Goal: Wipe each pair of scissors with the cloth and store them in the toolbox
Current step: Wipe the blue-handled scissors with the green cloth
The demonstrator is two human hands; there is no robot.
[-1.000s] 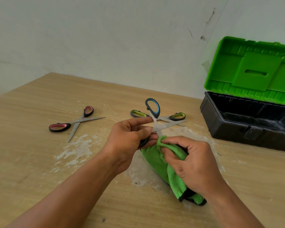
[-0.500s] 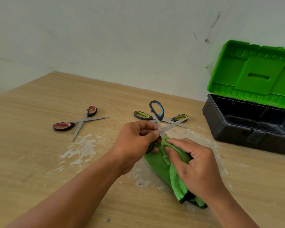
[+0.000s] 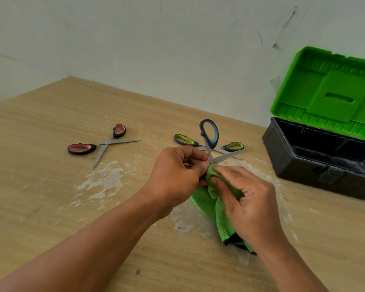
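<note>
Head view has the left hand pinching the blue-handled scissors near the pivot, blades spread wide, with one handle loop standing up above the knuckles and one blade running out to the right, past the right hand's fingertips. The right hand grips a bunched fold of the green cloth and presses it on the steel just beside the pivot, while the rest of the cloth hangs under that palm down to the table. Both hands meet closely around the joint. The step looks to be wiping this first pair, and doing it well probably means drawing the cloth from the pivot out toward the tip, along the flat and away from the edge, with the fold thick between fingers and blade, then turning the pair to reach the other blade, hidden behind the left hand. A firm left grip should stop the open blades swinging. Pink-handled scissors lie out beyond the left hand, green-handled scissors just behind the raised loop. The toolbox stands open to the right of the right hand, and no scissors show inside it
</note>
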